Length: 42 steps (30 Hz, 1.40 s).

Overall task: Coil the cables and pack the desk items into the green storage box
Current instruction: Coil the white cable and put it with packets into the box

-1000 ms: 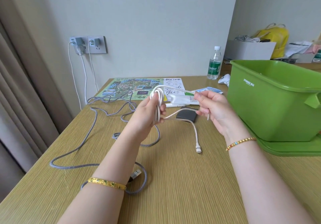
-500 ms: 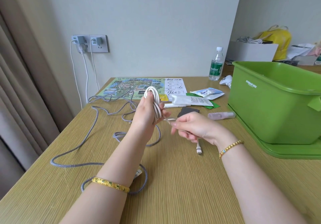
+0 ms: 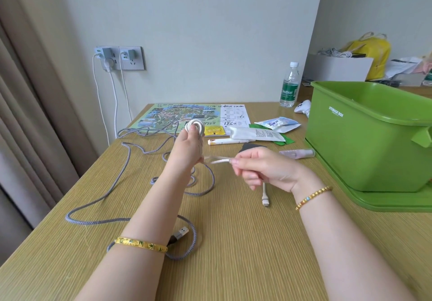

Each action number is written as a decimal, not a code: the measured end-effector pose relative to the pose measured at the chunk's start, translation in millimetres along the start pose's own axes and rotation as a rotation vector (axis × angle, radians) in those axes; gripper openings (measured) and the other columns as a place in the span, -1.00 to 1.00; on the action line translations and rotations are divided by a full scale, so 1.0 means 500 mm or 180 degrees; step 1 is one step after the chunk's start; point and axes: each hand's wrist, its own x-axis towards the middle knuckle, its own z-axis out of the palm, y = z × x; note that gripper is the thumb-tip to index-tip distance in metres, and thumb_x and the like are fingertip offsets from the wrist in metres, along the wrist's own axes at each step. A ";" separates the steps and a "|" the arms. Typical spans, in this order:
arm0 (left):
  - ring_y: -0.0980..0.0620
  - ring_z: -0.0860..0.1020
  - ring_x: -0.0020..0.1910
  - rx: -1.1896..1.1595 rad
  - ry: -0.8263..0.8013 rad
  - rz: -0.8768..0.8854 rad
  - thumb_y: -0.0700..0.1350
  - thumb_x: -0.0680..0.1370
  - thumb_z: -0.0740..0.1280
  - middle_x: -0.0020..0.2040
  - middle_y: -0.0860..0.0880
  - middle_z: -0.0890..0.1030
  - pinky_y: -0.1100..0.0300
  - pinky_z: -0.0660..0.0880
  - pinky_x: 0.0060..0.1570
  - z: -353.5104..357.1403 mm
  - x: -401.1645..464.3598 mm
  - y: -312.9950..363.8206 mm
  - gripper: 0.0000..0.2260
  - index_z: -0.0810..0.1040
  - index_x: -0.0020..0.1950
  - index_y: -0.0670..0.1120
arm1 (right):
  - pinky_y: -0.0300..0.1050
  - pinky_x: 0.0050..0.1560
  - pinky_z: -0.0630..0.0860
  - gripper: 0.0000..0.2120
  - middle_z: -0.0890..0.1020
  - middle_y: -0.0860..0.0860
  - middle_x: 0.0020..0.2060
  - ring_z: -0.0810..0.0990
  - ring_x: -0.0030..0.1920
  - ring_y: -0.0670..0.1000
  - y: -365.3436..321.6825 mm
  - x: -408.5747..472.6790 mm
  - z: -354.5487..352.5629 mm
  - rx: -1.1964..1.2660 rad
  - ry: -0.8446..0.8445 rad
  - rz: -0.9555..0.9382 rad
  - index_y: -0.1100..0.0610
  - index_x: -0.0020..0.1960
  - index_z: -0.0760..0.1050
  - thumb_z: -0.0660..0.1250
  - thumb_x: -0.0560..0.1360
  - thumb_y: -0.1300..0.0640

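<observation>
White cable: wound in a small coil (image 3: 194,125) up in the air over the middle of the tabletop, its loose tail running right and dropping to a plug (image 3: 266,201) that lies on the wood.
Left hand: the left hand (image 3: 187,149) is raised, fingers curled tight round the coil, loops poking out above the thumb.
Right hand: the right hand (image 3: 261,168) sits just beside it, fingertips pinched on the blurred tail of the cable.
Grey cable: a braided grey cable (image 3: 131,158) sprawls loose across the left half of the tabletop, its metal USB plug (image 3: 181,232) showing near the left wrist.
Green storage box: the green storage box (image 3: 360,142) stands at the right edge on its green lid (image 3: 385,201), well apart from both hands.
Desk items: a white tube (image 3: 254,134), a pen-like stick (image 3: 228,141), a pink bottle (image 3: 298,153), foil packets (image 3: 278,123) and a dark flat item (image 3: 251,147) lie between the hands and the box.
Tabletop: the tabletop (image 3: 245,242) is pale wood with a fine grain; a colourful map sheet (image 3: 177,116) lies flat at its far side.
Far edge: a water bottle (image 3: 289,85) stands upright near the wall.
Room: plain pale wall with a socket panel (image 3: 120,57) holding chargers, white leads hanging down; beige curtain (image 3: 28,113) at left.
Back right: a yellow bag (image 3: 374,53) and a white carton (image 3: 339,67) sit behind the box.
</observation>
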 end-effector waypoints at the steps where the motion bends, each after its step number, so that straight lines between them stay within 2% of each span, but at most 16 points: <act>1: 0.07 0.44 -0.34 0.0210 0.0012 0.0033 0.07 0.63 0.03 -0.11 -0.06 0.47 0.20 0.43 -0.37 -0.002 0.001 0.000 -0.64 0.44 0.19 -0.14 | -0.28 -0.45 0.39 -0.75 0.32 -0.12 -0.59 0.29 -0.56 -0.13 -0.003 -0.004 -0.004 0.0199 0.0053 -0.0078 0.12 -0.31 0.47 0.26 0.51 0.07; 4: 0.05 0.42 -0.34 0.0523 -0.0130 0.0088 0.07 0.64 0.02 -0.14 -0.06 0.45 0.21 0.41 -0.38 -0.003 -0.003 0.005 -0.65 0.44 0.18 -0.14 | -0.31 -0.54 0.26 -0.77 0.26 -0.12 -0.62 0.22 -0.61 -0.14 -0.009 -0.010 -0.013 0.0751 0.0314 -0.0355 0.13 -0.35 0.44 0.28 0.43 0.03; 7: 0.06 0.43 -0.31 0.0849 -0.0539 0.0176 0.09 0.63 0.03 -0.17 -0.04 0.46 0.21 0.45 -0.33 0.001 -0.019 0.013 -0.65 0.46 0.12 -0.11 | -0.35 -0.58 0.04 -0.78 0.23 -0.12 -0.63 0.14 -0.64 -0.17 -0.011 -0.009 -0.023 0.1296 0.0641 -0.0653 0.17 -0.32 0.41 0.27 0.43 0.06; 9: 0.10 0.45 -0.29 0.0819 -0.0948 0.0256 0.16 0.60 0.05 -0.21 0.00 0.49 0.26 0.45 -0.32 0.006 -0.037 0.019 -0.63 0.49 0.11 -0.06 | -0.35 -0.59 -0.01 -0.79 0.22 -0.13 -0.62 0.12 -0.63 -0.18 -0.011 -0.007 -0.028 0.1557 0.0876 -0.0790 0.17 -0.31 0.41 0.26 0.44 0.07; 11: 0.18 0.41 -0.39 0.0714 -0.1565 0.0450 0.19 0.57 0.09 -0.31 0.06 0.44 0.35 0.38 -0.42 0.011 -0.057 0.024 -0.64 0.48 0.08 -0.05 | -0.34 -0.61 -0.01 -0.81 0.22 -0.13 -0.62 0.12 -0.63 -0.19 -0.010 -0.005 -0.030 0.1727 0.1017 -0.0869 0.17 -0.28 0.47 0.26 0.44 0.08; 13: 0.19 0.28 -0.47 0.0639 -0.2274 0.0657 0.07 0.57 0.18 -0.35 0.05 0.31 0.35 0.26 -0.47 0.017 -0.071 0.025 -0.77 0.42 -0.02 -0.09 | -0.34 -0.62 0.00 -0.82 0.22 -0.14 -0.61 0.13 -0.63 -0.20 -0.009 -0.005 -0.030 0.1788 0.1028 -0.0910 0.21 -0.18 0.52 0.26 0.43 0.10; 15: 0.16 0.26 -0.44 0.0768 -0.2612 0.0738 -0.07 0.58 0.25 -0.33 0.03 0.29 0.31 0.25 -0.42 0.019 -0.077 0.024 -0.90 0.41 -0.06 -0.08 | -0.35 -0.62 0.01 -0.79 0.22 -0.14 -0.60 0.13 -0.62 -0.20 -0.008 -0.005 -0.031 0.1818 0.0973 -0.0904 0.24 -0.07 0.55 0.25 0.44 0.11; 18: 0.13 0.37 -0.34 0.0930 -0.2450 0.0779 -0.06 0.61 0.20 -0.26 0.01 0.39 0.31 0.33 -0.28 0.021 -0.077 0.018 -0.87 0.47 -0.02 -0.10 | -0.35 -0.62 0.03 -0.76 0.23 -0.14 -0.58 0.13 -0.61 -0.20 -0.008 -0.005 -0.033 0.1833 0.0938 -0.0881 0.24 0.01 0.55 0.25 0.45 0.12; 20: 0.14 0.44 -0.30 0.0860 -0.2328 0.0739 -0.04 0.62 0.16 -0.23 0.01 0.46 0.31 0.37 -0.23 0.019 -0.076 0.016 -0.83 0.50 -0.04 -0.05 | -0.35 -0.62 0.04 -0.75 0.23 -0.14 -0.58 0.14 -0.61 -0.20 -0.008 -0.005 -0.033 0.1838 0.0924 -0.0886 0.24 0.03 0.55 0.24 0.46 0.12; 24: 0.00 0.51 -0.19 0.0666 -0.2254 0.0589 -0.07 0.64 0.10 -0.26 0.01 0.51 0.10 0.40 -0.07 0.016 -0.070 0.013 -0.77 0.49 -0.10 -0.07 | -0.35 -0.61 0.02 -0.73 0.24 -0.13 -0.57 0.13 -0.59 -0.19 -0.008 -0.003 -0.032 0.1812 0.0895 -0.0879 0.24 0.09 0.53 0.23 0.47 0.13; 28: 0.08 0.48 -0.40 0.0274 -0.2283 0.0307 -0.09 0.64 0.09 -0.31 0.02 0.45 0.22 0.50 -0.33 0.020 -0.069 0.013 -0.77 0.49 -0.06 -0.13 | -0.36 -0.62 0.04 -0.71 0.26 -0.12 -0.55 0.15 -0.59 -0.19 -0.010 -0.002 -0.029 0.1823 0.0819 -0.0870 0.25 0.14 0.49 0.20 0.49 0.14; 31: 0.12 0.37 -0.50 -0.0230 -0.2275 0.0207 -0.07 0.65 0.07 -0.36 0.04 0.42 0.29 0.35 -0.54 0.021 -0.063 0.014 -0.74 0.48 -0.08 -0.14 | -0.36 -0.62 0.03 -0.78 0.27 -0.12 -0.55 0.16 -0.59 -0.19 -0.010 -0.002 -0.031 0.1876 0.0953 -0.0894 0.24 0.09 0.50 0.13 0.56 0.19; 34: 0.14 0.33 -0.51 -0.0739 -0.2093 0.0185 0.01 0.64 0.07 -0.38 0.04 0.42 0.32 0.29 -0.57 0.021 -0.053 0.016 -0.69 0.48 -0.16 -0.10 | -0.37 -0.65 0.04 -0.82 0.27 -0.11 -0.57 0.17 -0.61 -0.19 -0.009 -0.003 -0.033 0.1790 0.1210 -0.0762 0.20 -0.12 0.47 0.15 0.58 0.18; 37: 0.14 0.38 -0.49 -0.1159 -0.1529 0.0096 0.03 0.64 0.07 -0.41 0.04 0.43 0.32 0.37 -0.55 0.021 -0.043 0.018 -0.66 0.46 -0.19 -0.11 | -0.38 -0.67 0.09 -0.80 0.27 -0.11 -0.59 0.18 -0.63 -0.18 -0.007 0.000 -0.030 0.1657 0.1307 -0.0535 0.18 -0.20 0.43 0.17 0.58 0.16; 39: 0.11 0.49 -0.39 -0.1470 -0.1039 -0.0067 0.03 0.64 0.09 -0.35 -0.02 0.49 0.26 0.51 -0.44 0.020 -0.037 0.019 -0.66 0.49 -0.14 -0.15 | -0.38 -0.67 0.11 -0.79 0.27 -0.11 -0.60 0.18 -0.63 -0.18 -0.005 0.003 -0.028 0.1477 0.1305 -0.0418 0.19 -0.21 0.45 0.17 0.58 0.17; 42: 0.06 0.58 -0.02 -0.1919 -0.0529 -0.0340 0.03 0.63 0.11 0.00 -0.11 0.57 0.09 0.62 -0.13 0.017 -0.028 0.018 -0.63 0.46 0.22 -0.23 | -0.36 -0.66 0.14 -0.79 0.29 -0.10 -0.60 0.21 -0.63 -0.17 -0.004 0.005 -0.023 0.1167 0.1120 -0.0193 0.22 -0.17 0.49 0.18 0.58 0.16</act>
